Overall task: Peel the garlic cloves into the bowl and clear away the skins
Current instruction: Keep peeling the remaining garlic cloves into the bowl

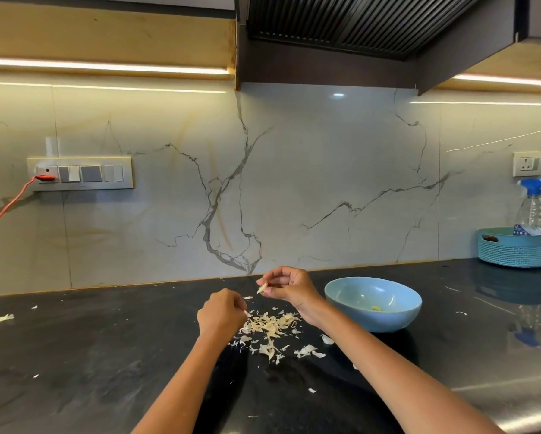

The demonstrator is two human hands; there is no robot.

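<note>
The right hand (289, 285) holds a garlic clove (262, 288) up above the dark surface (106, 355), its fingers (270, 275) curled and pinching the clove at its thicker end, just left of the blue bowl (372, 303). The left hand (220, 314) hangs lower with fingers curled together; it seems to pinch a scrap of skin, though that is too small to tell surely. A clove is small, firm and light, likely slick once bare, so a fingertip pinch near the root end suits it. The skins (270, 328) heaped between the hands are papery and featherlight; they would scatter easily and are better swept together than picked singly
</note>
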